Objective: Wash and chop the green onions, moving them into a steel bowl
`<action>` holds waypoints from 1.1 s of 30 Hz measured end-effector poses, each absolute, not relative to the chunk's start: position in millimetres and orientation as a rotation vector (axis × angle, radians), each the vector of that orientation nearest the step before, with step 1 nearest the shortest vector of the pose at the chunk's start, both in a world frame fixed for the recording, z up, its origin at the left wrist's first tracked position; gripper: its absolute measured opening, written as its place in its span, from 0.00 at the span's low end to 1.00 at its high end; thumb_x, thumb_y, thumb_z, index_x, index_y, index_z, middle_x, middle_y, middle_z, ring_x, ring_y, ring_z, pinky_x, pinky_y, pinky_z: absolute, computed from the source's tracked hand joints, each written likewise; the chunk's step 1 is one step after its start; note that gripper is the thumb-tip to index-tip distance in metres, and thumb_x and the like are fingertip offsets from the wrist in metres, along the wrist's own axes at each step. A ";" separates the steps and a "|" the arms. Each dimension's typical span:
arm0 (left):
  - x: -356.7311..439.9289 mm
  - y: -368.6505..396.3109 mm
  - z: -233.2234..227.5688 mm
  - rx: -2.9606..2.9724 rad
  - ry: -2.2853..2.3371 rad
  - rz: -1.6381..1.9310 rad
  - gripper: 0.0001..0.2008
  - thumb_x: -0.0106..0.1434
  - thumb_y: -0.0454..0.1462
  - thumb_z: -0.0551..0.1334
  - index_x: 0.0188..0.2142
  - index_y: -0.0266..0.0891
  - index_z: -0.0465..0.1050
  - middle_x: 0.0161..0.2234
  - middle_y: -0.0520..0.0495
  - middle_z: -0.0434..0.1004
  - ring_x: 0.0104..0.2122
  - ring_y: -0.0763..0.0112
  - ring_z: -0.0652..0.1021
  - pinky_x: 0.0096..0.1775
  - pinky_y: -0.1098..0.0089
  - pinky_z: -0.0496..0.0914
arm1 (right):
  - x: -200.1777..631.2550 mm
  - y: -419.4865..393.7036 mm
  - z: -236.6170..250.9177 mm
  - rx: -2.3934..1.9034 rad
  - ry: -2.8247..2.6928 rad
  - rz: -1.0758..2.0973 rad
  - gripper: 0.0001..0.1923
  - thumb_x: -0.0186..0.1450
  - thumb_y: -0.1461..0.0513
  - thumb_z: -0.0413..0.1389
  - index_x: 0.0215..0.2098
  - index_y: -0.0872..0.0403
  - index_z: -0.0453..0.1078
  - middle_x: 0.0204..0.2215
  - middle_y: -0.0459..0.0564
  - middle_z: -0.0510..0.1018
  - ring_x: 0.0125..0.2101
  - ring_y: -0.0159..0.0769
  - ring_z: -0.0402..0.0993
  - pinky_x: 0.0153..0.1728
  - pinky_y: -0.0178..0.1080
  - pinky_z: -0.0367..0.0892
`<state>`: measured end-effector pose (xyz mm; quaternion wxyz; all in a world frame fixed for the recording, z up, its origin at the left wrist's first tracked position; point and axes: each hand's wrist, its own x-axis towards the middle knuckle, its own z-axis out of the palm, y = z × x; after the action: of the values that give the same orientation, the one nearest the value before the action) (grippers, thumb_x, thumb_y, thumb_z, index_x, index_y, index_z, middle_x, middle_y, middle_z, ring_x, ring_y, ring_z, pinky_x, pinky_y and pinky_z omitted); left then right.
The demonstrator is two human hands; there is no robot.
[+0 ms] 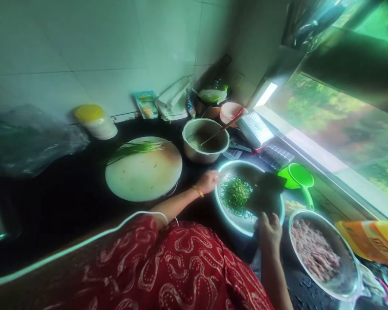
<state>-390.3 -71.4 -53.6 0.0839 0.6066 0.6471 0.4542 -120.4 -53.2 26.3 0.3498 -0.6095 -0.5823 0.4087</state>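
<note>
My left hand rests on the left rim of a steel bowl that holds chopped green herbs. A wide dark cleaver blade lies across that bowl, and my right hand grips its handle at the bowl's near edge. To the left sits a round pale cutting board with a bunch of long green chives along its far side. Near my right forearm, another steel bowl contains minced meat.
A metal pot with a ladle stands behind the herb bowl. A green funnel-like scoop, a yellow-lidded jar, packets by the tiled wall, a plastic bag at left and an orange packet surround the dark counter. A window runs along the right.
</note>
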 end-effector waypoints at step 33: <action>-582.0 -278.4 -54.1 1.377 2.773 0.397 0.36 0.69 0.51 0.45 0.67 0.28 0.46 0.68 0.31 0.43 0.67 0.49 0.47 0.62 0.43 0.46 | -465.8 -200.8 -36.3 -1.173 -1.701 2.073 0.05 0.60 0.60 0.50 0.33 0.51 0.57 0.09 0.31 0.57 0.09 0.27 0.56 0.11 0.29 0.52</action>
<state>-582.0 -278.4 -54.1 0.0102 0.4410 0.8884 0.1271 -465.8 -200.8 -36.3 0.1069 -0.3984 -0.5778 0.7042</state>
